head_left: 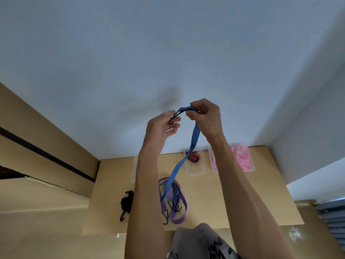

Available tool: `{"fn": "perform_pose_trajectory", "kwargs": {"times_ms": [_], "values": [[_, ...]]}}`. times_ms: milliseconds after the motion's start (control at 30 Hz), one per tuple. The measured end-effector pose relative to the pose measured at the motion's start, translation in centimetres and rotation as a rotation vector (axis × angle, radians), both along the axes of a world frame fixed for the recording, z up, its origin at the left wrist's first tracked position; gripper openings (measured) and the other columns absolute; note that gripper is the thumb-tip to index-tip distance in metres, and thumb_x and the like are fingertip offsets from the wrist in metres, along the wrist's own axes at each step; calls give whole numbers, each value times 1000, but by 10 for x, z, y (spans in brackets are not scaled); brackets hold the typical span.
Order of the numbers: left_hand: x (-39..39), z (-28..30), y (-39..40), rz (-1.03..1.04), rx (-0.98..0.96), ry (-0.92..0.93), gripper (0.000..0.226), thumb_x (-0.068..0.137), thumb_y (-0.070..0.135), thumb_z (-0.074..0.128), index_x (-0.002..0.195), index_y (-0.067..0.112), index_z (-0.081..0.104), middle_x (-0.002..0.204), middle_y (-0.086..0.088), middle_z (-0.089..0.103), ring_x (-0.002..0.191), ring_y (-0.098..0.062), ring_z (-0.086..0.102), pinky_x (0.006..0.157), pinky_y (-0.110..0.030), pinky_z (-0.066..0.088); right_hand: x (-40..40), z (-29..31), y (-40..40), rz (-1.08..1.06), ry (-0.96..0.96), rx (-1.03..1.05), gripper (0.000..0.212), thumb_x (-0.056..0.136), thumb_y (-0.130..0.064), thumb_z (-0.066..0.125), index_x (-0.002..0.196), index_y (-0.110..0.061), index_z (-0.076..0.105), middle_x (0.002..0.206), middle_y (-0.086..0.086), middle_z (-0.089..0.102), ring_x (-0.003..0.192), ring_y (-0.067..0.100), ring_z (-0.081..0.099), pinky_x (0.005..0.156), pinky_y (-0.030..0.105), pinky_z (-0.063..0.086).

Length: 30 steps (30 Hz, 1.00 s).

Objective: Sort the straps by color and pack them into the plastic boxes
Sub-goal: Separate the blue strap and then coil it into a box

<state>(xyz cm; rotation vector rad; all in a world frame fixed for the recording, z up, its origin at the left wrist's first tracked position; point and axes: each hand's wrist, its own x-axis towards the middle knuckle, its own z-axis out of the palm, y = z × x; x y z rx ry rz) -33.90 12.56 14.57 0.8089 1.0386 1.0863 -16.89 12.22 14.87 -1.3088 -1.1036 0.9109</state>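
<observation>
nearest the camera, at the bottom edge, is your grey garment with dark print (pixel 201 242), and both your bare forearms rise from there over the wooden table (pixel 233 199). on the near part of the table, just left of your left forearm, a black strap (pixel 127 202) lies bunched, its hook pointing toward you. between your forearms a purple strap (pixel 180 215) lies in a loose loop, with dark hooks resting inside and beside it. the lower end of the blue striped strap (pixel 195 135) comes down onto that loop, and its end lies among those hooks.

farther back, against the wall, stand the clear plastic boxes: the middle box (pixel 196 170) holds a coiled red strap (pixel 194 157); to its right, the pink box (pixel 251 165) is filled with pink straps (pixel 242 157), partly hidden by your right forearm. a third clear box (pixel 133 171) shows only as an edge left of your left arm; what it holds cannot be told.

highest and farthest, in front of the pale wall (pixel 168 53), your hands hold the top of the blue striped strap in the air. your left hand (pixel 162 128) pinches the dark hook at the strap's end between thumb and fingertips, the other fingers loosely curled. your right hand (pixel 205 116) has its fingers curled round the strap just beside the hook, and the strap hangs from it down to the table.
</observation>
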Motion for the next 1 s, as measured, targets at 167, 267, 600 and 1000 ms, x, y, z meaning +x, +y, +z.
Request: {"fn": "perform_pose_trajectory", "kwargs": {"times_ms": [167, 267, 600, 1000], "values": [[8, -8, 7, 154, 1, 258, 23, 86, -5, 70, 105, 6, 74, 82, -10, 77, 73, -17, 69, 69, -20, 56, 4, -10, 2, -28, 54, -9, 19, 80, 2, 72, 97, -5, 68, 89, 15, 71, 74, 18, 63, 70, 31, 51], [19, -9, 6, 211, 2, 194, 24, 83, -6, 73, 103, 8, 75, 83, -9, 77, 73, -15, 71, 70, -20, 57, 5, -12, 4, -1, 0, 5, 14, 81, 2, 70, 92, -5, 66, 89, 17, 70, 72, 18, 62, 67, 31, 50], [38, -9, 16, 296, 67, 96, 17, 89, -4, 69, 99, 8, 74, 83, -8, 76, 73, -15, 71, 75, -23, 57, 0, -20, 9, 92, -231, -73, 32, 86, -10, 67, 115, -23, 66, 95, -7, 71, 80, 18, 69, 74, 27, 56], [22, -10, 32, 252, 284, 325, 14, 86, 1, 72, 97, 9, 77, 85, -7, 77, 74, -16, 72, 75, -28, 57, 1, -8, 20, 88, -29, -16, 27, 86, 2, 60, 111, -6, 66, 106, 3, 75, 99, 10, 71, 85, 21, 55]]}}
